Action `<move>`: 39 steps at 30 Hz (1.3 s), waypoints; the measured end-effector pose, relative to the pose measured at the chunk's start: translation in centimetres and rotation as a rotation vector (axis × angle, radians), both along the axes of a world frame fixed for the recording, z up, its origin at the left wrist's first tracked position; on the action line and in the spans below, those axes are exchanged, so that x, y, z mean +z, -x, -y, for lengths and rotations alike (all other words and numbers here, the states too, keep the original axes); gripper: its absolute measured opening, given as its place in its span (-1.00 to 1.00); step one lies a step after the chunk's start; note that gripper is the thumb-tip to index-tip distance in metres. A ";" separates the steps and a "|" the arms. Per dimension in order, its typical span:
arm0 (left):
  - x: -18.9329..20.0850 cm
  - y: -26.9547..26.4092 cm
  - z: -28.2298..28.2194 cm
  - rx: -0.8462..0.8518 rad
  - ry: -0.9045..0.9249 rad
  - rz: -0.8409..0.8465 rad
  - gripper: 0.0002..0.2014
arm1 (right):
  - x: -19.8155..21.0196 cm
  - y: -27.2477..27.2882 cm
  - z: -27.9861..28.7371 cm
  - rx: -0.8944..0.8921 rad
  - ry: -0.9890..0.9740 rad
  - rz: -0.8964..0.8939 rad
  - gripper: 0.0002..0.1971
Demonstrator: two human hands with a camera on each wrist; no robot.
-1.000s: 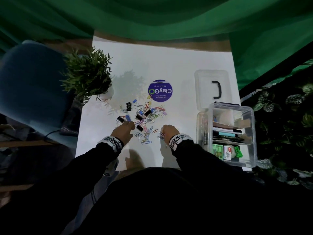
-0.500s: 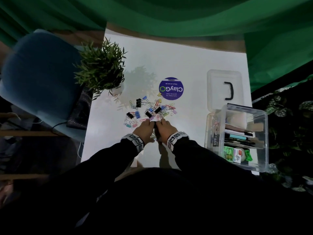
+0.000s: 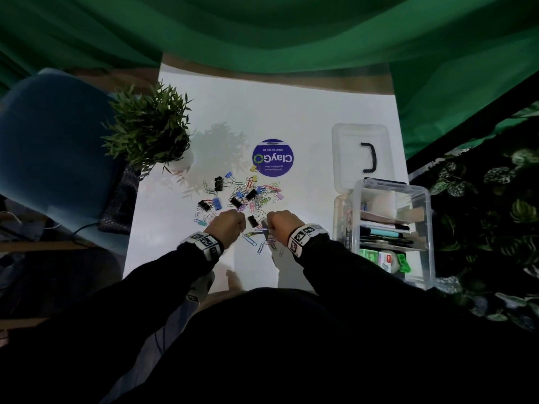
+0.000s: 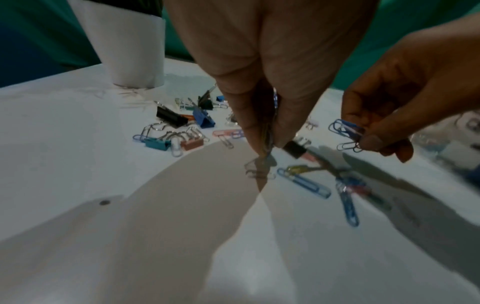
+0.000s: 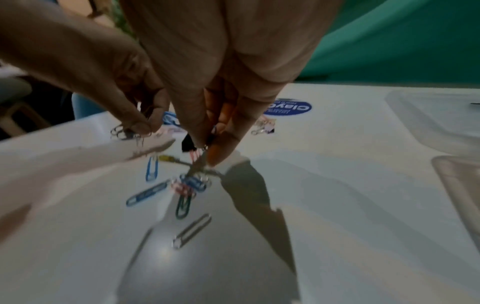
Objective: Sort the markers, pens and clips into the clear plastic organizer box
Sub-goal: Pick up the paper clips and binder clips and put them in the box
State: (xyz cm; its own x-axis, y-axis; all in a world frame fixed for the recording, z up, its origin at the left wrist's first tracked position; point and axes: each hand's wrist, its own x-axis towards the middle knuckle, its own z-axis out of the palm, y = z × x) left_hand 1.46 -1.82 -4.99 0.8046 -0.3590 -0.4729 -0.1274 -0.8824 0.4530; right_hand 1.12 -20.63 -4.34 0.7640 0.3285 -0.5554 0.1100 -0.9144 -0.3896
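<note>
A scatter of coloured paper clips and binder clips (image 3: 242,196) lies mid-table. My left hand (image 3: 230,224) hovers over its near edge, fingertips pinching a small bunch of paper clips (image 4: 265,142). My right hand (image 3: 277,224) is level with it, a little to the right, and pinches blue and pink paper clips (image 4: 346,131) between thumb and fingers (image 5: 207,154). A black binder clip (image 3: 252,220) sits between the two hands. Several loose paper clips (image 5: 182,191) lie under my right hand. The clear organizer box (image 3: 428,199) stands at the right with pens and markers (image 3: 385,231) inside.
The box's clear lid (image 3: 361,153) with a black handle lies behind the box. A potted plant (image 3: 148,126) stands at the table's left edge, a blue chair (image 3: 52,141) beyond it. A purple round sticker (image 3: 272,157) is behind the clips.
My hands met at the near edge of the clips half a second ago. They have since drawn apart, each pinching paper clips just above the table.
</note>
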 end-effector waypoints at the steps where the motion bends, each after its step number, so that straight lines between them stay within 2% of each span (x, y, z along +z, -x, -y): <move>1: 0.6 -0.1 0.3 0.034 0.051 0.009 -0.83 | 0.6 -0.1 0.6 -0.039 -0.038 0.020 -0.94; 4: 3.4 -0.7 2.2 0.132 0.189 0.029 -0.87 | 2.6 -0.1 3.0 -0.168 -0.167 0.068 -0.96; 8: 7.3 -1.7 6.6 0.241 0.411 -0.028 -0.91 | 6.0 0.3 7.8 -0.423 -0.350 0.135 -0.91; 12: 9.9 -3.0 12.5 0.178 0.580 -0.022 -0.91 | 8.6 0.9 13.4 -0.663 -0.420 0.241 -0.88; 14: 10.9 -3.6 16.2 0.133 0.632 0.004 -0.91 | 9.2 1.2 16.1 -0.775 -0.408 0.314 -0.87; 16: 11.3 -4.0 19.8 0.109 0.653 0.022 -0.92 | 9.1 1.4 18.4 -0.848 -0.316 0.379 -0.86; 19: 11.0 -4.3 23.9 0.094 0.652 0.022 -0.94 | 8.5 1.3 20.5 -0.933 -0.237 0.394 -0.83; 21: 10.4 -4.2 25.5 0.068 0.613 0.026 -0.91 | 8.2 1.1 21.2 -0.923 -0.165 0.377 -0.82; 24: 9.5 -4.0 26.4 0.025 0.565 0.012 -0.84 | 8.3 1.0 21.6 -0.839 -0.033 0.300 -0.93; 28: 9.3 -3.9 24.3 0.026 0.579 -0.006 -0.71 | 8.9 0.9 20.8 -0.777 -0.011 0.338 -0.81; 31: 8.7 -4.1 21.3 0.084 0.581 -0.008 -0.66 | 9.4 0.6 18.0 -0.693 -0.090 0.345 -0.80; 33: 8.0 -4.2 18.8 0.108 0.545 0.016 -0.71 | 9.4 0.3 15.2 -0.601 -0.134 0.321 -0.81; 36: 6.4 -4.0 13.9 0.124 0.412 0.052 -0.82 | 8.3 0.1 10.3 -0.408 -0.146 0.185 -0.81; 39: 3.7 -2.8 7.7 0.142 0.211 0.006 -0.90 | 6.0 0.6 5.8 -0.228 -0.128 0.036 -0.78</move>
